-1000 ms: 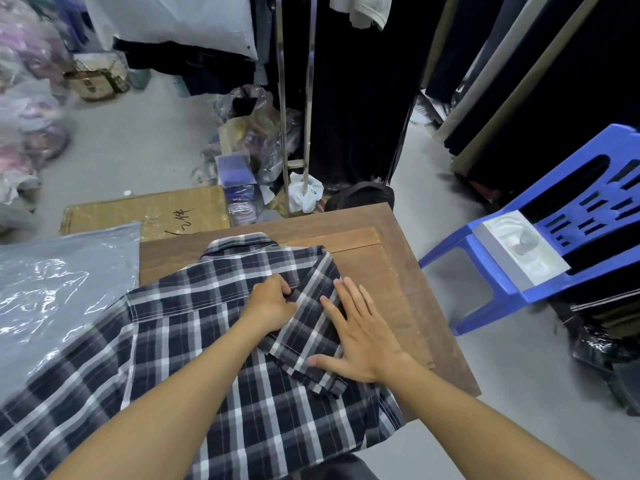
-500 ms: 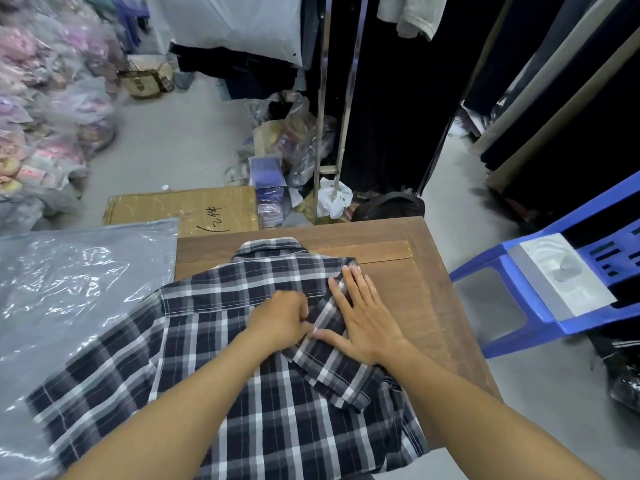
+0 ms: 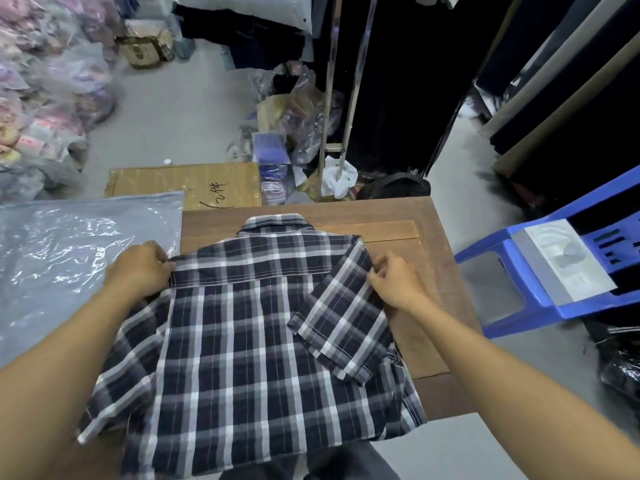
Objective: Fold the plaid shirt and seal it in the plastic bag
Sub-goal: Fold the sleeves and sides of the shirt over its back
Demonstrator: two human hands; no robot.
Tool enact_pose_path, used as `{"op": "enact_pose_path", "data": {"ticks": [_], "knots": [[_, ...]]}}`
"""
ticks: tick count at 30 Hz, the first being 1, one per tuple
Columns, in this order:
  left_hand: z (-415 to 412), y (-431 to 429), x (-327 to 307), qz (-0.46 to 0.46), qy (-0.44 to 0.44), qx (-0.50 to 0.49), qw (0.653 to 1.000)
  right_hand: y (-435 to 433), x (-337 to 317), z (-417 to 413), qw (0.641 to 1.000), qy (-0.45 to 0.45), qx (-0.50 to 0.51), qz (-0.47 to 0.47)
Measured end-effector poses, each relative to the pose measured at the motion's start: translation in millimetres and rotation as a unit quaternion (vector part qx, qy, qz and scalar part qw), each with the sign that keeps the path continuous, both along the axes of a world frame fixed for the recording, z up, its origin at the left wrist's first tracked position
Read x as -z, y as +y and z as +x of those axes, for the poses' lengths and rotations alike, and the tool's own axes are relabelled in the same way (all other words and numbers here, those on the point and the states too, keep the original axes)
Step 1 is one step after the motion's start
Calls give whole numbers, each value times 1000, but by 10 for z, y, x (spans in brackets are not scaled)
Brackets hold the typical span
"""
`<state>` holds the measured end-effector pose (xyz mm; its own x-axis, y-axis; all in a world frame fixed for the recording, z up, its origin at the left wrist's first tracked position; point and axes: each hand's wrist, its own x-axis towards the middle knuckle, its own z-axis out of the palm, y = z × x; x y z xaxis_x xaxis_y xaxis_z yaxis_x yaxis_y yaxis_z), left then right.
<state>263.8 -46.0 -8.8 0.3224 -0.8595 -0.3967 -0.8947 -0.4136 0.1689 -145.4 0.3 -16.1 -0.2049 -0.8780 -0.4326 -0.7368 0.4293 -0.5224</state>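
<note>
The dark blue and white plaid shirt (image 3: 242, 334) lies back side up on the wooden table (image 3: 433, 251), collar at the far edge. Its right sleeve is folded inward over the back. My left hand (image 3: 138, 268) pinches the shirt's left shoulder seam. At the folded right shoulder edge, my right hand (image 3: 394, 282) grips the fabric. The left sleeve still spreads out toward the clear plastic bag (image 3: 69, 251), which lies flat to the left of the shirt.
A blue plastic chair (image 3: 554, 271) with a white tray on its seat stands to the right. Behind the table lie a flat cardboard box (image 3: 166, 181), bagged clutter and a clothes rack with dark garments. Bagged goods pile at the far left.
Both hands left the folded right sleeve in the middle. The left hand moved to the left shoulder seam, the right hand to the right shoulder edge. The camera view shifted left.
</note>
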Motion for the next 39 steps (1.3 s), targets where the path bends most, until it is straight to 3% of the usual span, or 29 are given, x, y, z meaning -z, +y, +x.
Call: {"op": "enact_pose_path", "data": {"ticks": [5,9,12,14,18,22,25,29,32,35,39], "knots": [[-47,-93,-91,-4,80,-40,996,-110,-127,-60,994,-73,79,22],[-173,-278,-293,-52,136,-37,989,-252,-328,-229,980,-136,141,-36],[-335,-400,-322,-79,169,-38,982,-384,-407,-357,981,-86,142,-100],[-439,-419,-242,-77,176,-31,981,-439,-351,-395,987,-48,126,-86],[-470,-322,-2,-80,165,-34,982,-417,-159,-356,996,69,48,-2],[-278,-208,-9,-99,115,-11,988,-471,-197,51,967,232,-51,-95],[-23,-100,-75,-77,111,-11,991,-510,-262,686,946,187,-212,-155],[300,143,-131,5,94,-6,996,-427,-273,1539,895,66,-429,-103],[484,324,-122,67,48,1,997,-327,-128,1963,837,109,-533,-60],[603,441,-105,81,21,-33,996,-310,32,2189,808,161,-564,-53],[732,479,-104,91,113,-65,987,-316,104,2278,785,209,-582,-42]]}}
